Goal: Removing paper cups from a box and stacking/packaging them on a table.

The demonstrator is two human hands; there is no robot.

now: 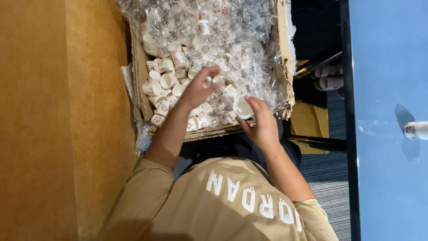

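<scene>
A cardboard box point(141, 105) lined with crumpled clear plastic point(249, 40) holds several small white paper cups point(162, 82) with red prints. My left hand point(196, 91) reaches into the box with its fingers spread just over the loose cups, and nothing is clearly held in it. My right hand point(263, 125) is at the box's near edge and grips one small white cup point(243, 107), whose open mouth faces the camera. My tan shirt fills the bottom of the view.
An ochre surface point(62, 120) runs along the left of the box. A blue tabletop point(388, 80) with a clear bottle point(417, 130) lies at the right. Another person's sandalled foot point(330, 76) rests on grey carpet point(325, 183) beyond the box.
</scene>
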